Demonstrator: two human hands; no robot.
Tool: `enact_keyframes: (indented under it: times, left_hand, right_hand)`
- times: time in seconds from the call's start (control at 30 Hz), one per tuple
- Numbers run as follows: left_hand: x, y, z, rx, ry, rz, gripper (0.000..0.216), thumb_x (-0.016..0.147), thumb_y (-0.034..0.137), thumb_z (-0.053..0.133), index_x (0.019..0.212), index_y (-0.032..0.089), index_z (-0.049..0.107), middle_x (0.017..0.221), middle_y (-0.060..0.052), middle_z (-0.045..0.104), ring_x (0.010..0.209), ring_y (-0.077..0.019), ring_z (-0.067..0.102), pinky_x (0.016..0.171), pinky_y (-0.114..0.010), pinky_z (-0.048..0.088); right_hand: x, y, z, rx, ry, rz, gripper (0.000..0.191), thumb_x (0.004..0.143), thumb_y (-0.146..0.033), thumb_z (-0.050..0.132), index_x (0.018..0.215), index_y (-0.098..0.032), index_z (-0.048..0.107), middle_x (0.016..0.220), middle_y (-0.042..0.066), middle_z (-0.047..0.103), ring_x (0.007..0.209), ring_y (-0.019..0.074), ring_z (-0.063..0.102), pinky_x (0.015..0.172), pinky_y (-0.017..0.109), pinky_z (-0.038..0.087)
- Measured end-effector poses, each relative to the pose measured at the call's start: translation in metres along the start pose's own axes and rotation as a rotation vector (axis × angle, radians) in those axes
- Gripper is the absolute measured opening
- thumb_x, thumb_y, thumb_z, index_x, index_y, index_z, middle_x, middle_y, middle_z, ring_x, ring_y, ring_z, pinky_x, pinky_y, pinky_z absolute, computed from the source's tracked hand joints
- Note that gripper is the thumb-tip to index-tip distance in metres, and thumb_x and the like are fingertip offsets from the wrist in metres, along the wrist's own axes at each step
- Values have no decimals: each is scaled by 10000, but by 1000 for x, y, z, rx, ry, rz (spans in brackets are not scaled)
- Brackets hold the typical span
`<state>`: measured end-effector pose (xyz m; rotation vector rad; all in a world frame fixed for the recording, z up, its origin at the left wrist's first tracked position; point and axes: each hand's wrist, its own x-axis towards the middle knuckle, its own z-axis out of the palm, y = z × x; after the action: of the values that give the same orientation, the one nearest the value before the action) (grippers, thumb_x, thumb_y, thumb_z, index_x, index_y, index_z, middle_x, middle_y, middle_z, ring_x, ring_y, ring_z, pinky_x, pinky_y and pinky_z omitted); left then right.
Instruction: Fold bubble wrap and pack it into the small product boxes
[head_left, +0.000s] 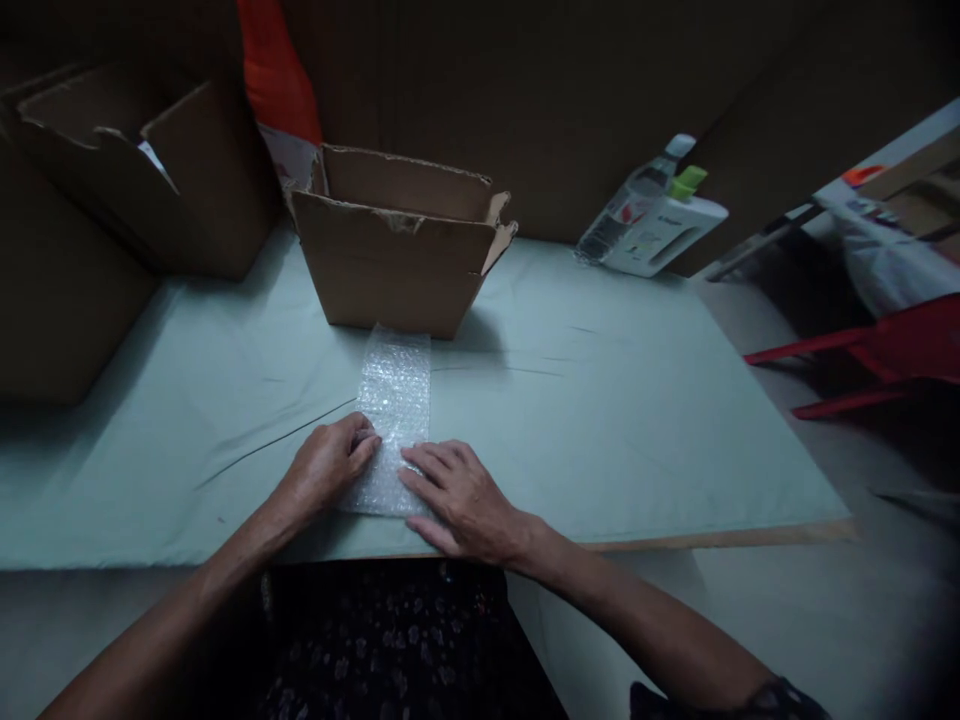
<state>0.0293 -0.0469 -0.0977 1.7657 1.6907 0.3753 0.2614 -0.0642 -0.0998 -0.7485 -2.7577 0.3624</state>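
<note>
A strip of clear bubble wrap (397,385) lies flat on the pale green tablecloth (637,420), its far end reaching the foot of an open cardboard box (390,270). At its left edge, my left hand (334,455) is closed, thumb and fingers pinching the wrap's edge. My right hand (465,495) rests on the right side of the wrap near the table's front edge, with its fingers stretched out and apart. Whether anything is inside the wrap I cannot tell.
More open cardboard boxes (202,190) stand at the left. Behind the middle box is an orange-red object (277,75). A clear plastic bottle (630,205) and a white jug (664,235) lean at the back right. Beyond the table's right edge is a red chair (892,350).
</note>
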Motion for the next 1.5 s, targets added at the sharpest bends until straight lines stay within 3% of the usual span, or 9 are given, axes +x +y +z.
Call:
enact_keyframes:
  times: [0.17,0.23,0.3,0.47,0.6,0.8,1.03,1.3,1.5]
  left_hand:
    - [-34,-7,-5,-19,309,274,440,934,434,551,1303,193,543,1113,-106,701,923,-238,670,802,-375,523]
    - [-50,-11,-5,3,320,482,427,917,389,612,1301,211,556,1272,-120,663,1166,-272,614,971,-423,497]
    - [-59,-15,-2,23,289,583,356,917,297,625,1264,228,589,1225,-95,699,1176,-261,614,996,-420,492]
    - [-53,-20,5,-57,221,426,272,962,267,524,1201,214,642,995,-55,768,852,-193,708,762,-323,566]
    - [-36,-22,10,-70,156,296,317,939,288,532,1227,198,629,985,-47,763,768,-182,706,720,-309,576]
    - [-34,-21,17,74,388,450,274,945,307,565,1195,211,629,1149,-112,676,1064,-259,639,916,-421,538]
    - [-64,-23,11,-18,209,551,324,954,182,535,1271,241,562,1060,-69,711,960,-215,639,844,-378,525]
    - [-42,-25,18,69,385,501,273,965,251,548,1231,204,584,1154,-115,655,1068,-255,613,908,-432,525]
    - [-61,-22,11,15,266,592,330,948,217,576,1276,224,539,1084,-80,683,1000,-226,617,873,-397,519]
  right_hand:
    - [9,0,13,-5,158,0,213,962,-198,517,1115,-134,651,1173,132,722,1082,257,601,943,444,412]
    - [11,2,9,77,167,33,197,969,-206,517,1092,-156,661,1120,108,742,1036,238,628,927,433,418]
    - [12,2,4,188,167,86,181,968,-210,523,1064,-169,672,1058,82,758,986,221,653,910,417,432]
    - [10,-2,-4,380,172,207,174,974,-228,534,1076,-186,668,988,47,768,912,192,680,870,378,477]
    - [2,-7,-4,168,360,192,295,944,-250,587,1219,-144,604,1211,142,699,1096,250,628,924,420,459]
    - [5,-4,6,-71,135,80,301,925,-257,607,1207,-151,621,1272,153,661,1133,298,568,952,468,407]
    - [3,-7,2,275,123,203,255,964,-253,575,1196,-193,661,982,47,768,890,195,653,908,391,440]
    - [0,-8,6,-32,164,145,384,926,-340,639,1265,-162,609,1331,171,630,1164,311,562,952,482,419]
    - [-1,-9,6,203,186,195,248,953,-242,578,1177,-176,661,1014,68,764,911,223,646,897,415,425]
